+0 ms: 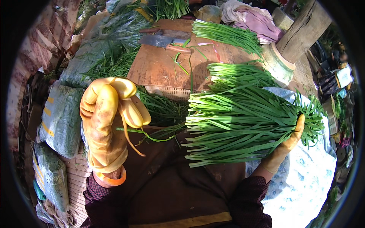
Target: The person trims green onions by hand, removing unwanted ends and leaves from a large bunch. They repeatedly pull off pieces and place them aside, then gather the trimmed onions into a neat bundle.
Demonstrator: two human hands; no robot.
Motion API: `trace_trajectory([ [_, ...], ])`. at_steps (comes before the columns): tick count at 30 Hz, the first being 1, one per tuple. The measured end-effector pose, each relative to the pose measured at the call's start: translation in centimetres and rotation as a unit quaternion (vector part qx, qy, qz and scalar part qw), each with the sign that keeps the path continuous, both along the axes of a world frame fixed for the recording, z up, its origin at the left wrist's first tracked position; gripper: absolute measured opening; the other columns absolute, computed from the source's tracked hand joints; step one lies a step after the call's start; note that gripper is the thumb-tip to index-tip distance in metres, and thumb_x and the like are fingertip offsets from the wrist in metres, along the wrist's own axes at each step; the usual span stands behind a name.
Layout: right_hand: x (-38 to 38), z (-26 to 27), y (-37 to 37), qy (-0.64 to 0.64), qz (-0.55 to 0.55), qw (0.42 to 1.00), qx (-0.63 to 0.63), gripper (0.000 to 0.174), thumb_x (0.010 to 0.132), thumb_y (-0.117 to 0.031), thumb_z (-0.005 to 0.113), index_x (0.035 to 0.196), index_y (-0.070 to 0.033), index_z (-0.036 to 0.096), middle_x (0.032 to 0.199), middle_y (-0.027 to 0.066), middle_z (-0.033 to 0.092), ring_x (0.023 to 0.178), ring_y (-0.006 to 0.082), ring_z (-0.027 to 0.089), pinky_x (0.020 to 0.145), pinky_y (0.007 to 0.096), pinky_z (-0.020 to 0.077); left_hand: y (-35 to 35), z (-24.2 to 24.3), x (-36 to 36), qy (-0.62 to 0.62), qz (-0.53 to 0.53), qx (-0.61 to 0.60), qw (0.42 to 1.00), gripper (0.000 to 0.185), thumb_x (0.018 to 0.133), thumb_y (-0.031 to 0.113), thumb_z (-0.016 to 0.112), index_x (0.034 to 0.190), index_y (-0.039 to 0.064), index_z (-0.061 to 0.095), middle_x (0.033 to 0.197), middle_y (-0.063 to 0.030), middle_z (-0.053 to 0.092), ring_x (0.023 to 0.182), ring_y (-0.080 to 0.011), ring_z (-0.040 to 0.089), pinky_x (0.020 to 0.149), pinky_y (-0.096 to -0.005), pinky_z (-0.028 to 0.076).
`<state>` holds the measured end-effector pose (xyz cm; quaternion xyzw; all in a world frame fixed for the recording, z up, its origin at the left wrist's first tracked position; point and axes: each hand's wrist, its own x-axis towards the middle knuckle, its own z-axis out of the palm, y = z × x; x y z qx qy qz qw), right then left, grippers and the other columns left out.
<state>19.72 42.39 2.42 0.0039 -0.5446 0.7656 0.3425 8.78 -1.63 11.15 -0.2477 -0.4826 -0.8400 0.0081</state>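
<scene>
My left hand [105, 122], in a yellow rubber glove, is raised at the left with its fingers curled; a thin brown strand and a green leaf hang by the fingertips, and whether they are gripped is unclear. My right hand [288, 145], gloved too, holds a large bunch of garlic chives [233, 125] near its leafy end, the pale cut stems facing left. Beyond it, more chives [239, 74] lie on a worn wooden board [159, 68], with another bundle [228, 34] at its far edge. A cleaver [159, 40] with a wooden handle rests on the board.
Plastic-wrapped green bundles [61, 119] stand at the left, beside loose greens [117, 62]. A plastic basket [171, 92] sits under the board. At the right are a ceramic pot [276, 62], a wooden post [303, 31] and white patterned cloth [302, 176]. A person [342, 71] is far right.
</scene>
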Motion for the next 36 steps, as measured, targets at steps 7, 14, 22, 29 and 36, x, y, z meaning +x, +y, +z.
trace_trajectory([
  [7, 0.5, -2.0, 1.7, 0.002, -0.045, 0.997, 0.055, 0.049, 0.108, -0.032, 0.037, 0.138, 0.006, 0.047, 0.124, 0.0179, 0.063, 0.106, 0.0253, 0.064, 0.095, 0.0382, 0.0531, -3.1, -8.1, -5.9, 0.147, 0.164, -0.629, 0.745, 0.018, 0.094, 0.016, 0.064, 0.109, 0.009, 0.07, 0.086, -0.016, 0.071, 0.076, -0.0333, 0.068, 0.066, -0.0406, 0.053],
  [14, 0.6, -2.3, 3.1, 0.03, -0.005, 0.994, 0.108, 0.051, 0.107, -0.023, 0.04, 0.147, 0.007, 0.033, 0.132, 0.0244, 0.057, 0.113, 0.0302, 0.061, 0.103, 0.0423, 0.0481, -0.5, -10.9, -6.6, 0.366, 0.245, -0.633, 0.636, 0.013, 0.087, 0.024, 0.074, 0.085, 0.011, 0.072, 0.078, -0.0114, 0.068, 0.063, -0.0284, 0.062, 0.06, -0.0379, 0.049],
  [22, -0.3, -1.7, 1.7, -0.016, -0.124, 0.992, 0.015, 0.071, 0.092, -0.014, 0.065, 0.151, 0.004, 0.03, 0.139, 0.0253, 0.052, 0.121, 0.034, 0.057, 0.105, 0.0458, 0.0471, 4.9, -10.0, -3.0, 0.186, 0.082, -0.583, 0.787, 0.017, 0.09, 0.022, 0.071, 0.1, 0.008, 0.073, 0.082, -0.0084, 0.072, 0.068, -0.0238, 0.068, 0.062, -0.0344, 0.052],
  [29, -1.2, -1.2, 1.5, 0.056, -0.215, 0.85, 0.477, 0.055, 0.097, -0.007, 0.057, 0.146, 0.007, 0.036, 0.126, 0.0303, 0.06, 0.11, 0.0358, 0.064, 0.098, 0.0446, 0.0527, 9.7, -9.8, -2.8, 0.307, 0.147, -0.604, 0.721, 0.017, 0.09, 0.021, 0.066, 0.104, 0.015, 0.073, 0.094, -0.0085, 0.07, 0.074, -0.0288, 0.067, 0.069, -0.0402, 0.052],
  [36, -0.7, -0.8, 1.4, 0.044, -0.247, 0.8, 0.544, 0.068, 0.092, -0.004, 0.064, 0.15, 0.003, 0.031, 0.131, 0.0307, 0.057, 0.114, 0.0367, 0.062, 0.1, 0.0467, 0.051, 10.4, -11.0, -3.7, 0.317, 0.133, -0.471, 0.813, 0.022, 0.088, 0.013, 0.07, 0.109, 0.01, 0.072, 0.095, -0.0107, 0.071, 0.08, -0.0316, 0.068, 0.075, -0.0393, 0.054],
])
